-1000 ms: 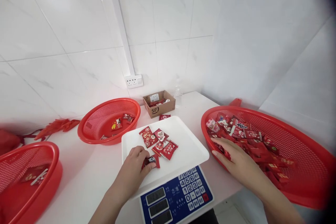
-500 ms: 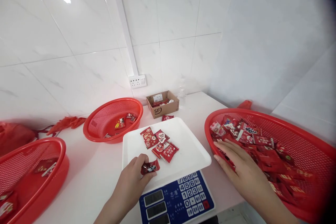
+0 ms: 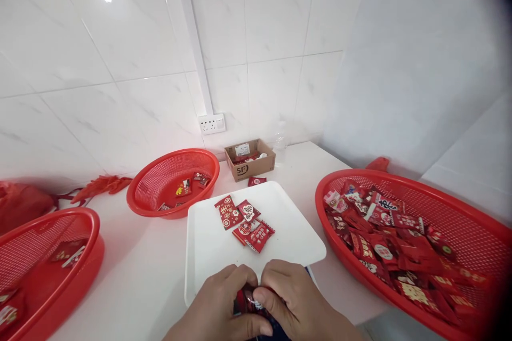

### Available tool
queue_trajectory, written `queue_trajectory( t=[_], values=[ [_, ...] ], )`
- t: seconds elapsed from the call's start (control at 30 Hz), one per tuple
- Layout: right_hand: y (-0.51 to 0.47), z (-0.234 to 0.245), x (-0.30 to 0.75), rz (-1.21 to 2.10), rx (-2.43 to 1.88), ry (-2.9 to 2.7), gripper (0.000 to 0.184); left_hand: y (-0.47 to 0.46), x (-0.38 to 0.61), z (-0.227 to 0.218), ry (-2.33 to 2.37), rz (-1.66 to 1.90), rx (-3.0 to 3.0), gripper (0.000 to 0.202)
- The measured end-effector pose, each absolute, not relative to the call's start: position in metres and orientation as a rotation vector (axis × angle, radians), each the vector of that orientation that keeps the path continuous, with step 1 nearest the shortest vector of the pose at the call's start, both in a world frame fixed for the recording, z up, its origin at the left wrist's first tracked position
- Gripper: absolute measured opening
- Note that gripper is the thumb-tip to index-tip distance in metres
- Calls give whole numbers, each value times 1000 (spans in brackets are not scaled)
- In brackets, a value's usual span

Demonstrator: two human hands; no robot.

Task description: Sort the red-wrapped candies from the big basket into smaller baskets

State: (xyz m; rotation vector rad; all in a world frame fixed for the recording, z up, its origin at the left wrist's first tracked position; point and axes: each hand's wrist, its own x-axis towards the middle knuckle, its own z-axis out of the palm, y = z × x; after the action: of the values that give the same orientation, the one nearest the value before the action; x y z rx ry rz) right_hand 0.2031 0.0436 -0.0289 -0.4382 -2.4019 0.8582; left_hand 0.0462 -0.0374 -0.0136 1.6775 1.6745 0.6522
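My left hand (image 3: 224, 303) and my right hand (image 3: 294, 301) meet at the bottom of the view, over the near edge of the white scale tray (image 3: 294, 245). Both pinch one small dark-red candy packet (image 3: 248, 301) between their fingertips. Further back on the tray lie several red candy packets (image 3: 244, 219) in a loose cluster. The scale's blue keypad is almost hidden under my hands.
A large red basket (image 3: 464, 224) full of red packets stands at the right. A smaller red basket (image 3: 160, 170) with a few packets sits behind the tray, another red basket (image 3: 86, 224) at the left. A small cardboard box (image 3: 250, 160) and a wall socket (image 3: 212, 123) are at the back.
My left hand lifted a packet off the tray and drew it toward me. My right hand left the right basket and joined it on the packet.
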Motion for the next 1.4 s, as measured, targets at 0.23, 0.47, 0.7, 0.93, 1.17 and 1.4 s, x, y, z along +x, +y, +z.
queue_trajectory(
  t=[0.23,0.47,0.7,0.93,1.17,1.4],
  values=[
    [42,-31,192,750,-404,-2366,52,-40,38,-8,1550,773,1543,48],
    [61,-27,196,831,-552,-2330,26,-34,15,-4,1795,797,1516,29],
    [82,-23,200,639,-641,-2561,27,-19,-13,-19,2208,545,1686,20],
    [83,-25,194,633,-706,-2691,34,-4,-18,-29,2278,575,1915,30],
    [82,-21,192,678,-616,-2733,35,-7,-10,-27,2286,458,1940,31],
    [82,-23,189,604,-634,-2713,31,-5,1,-17,2438,213,1812,29]
  ],
)
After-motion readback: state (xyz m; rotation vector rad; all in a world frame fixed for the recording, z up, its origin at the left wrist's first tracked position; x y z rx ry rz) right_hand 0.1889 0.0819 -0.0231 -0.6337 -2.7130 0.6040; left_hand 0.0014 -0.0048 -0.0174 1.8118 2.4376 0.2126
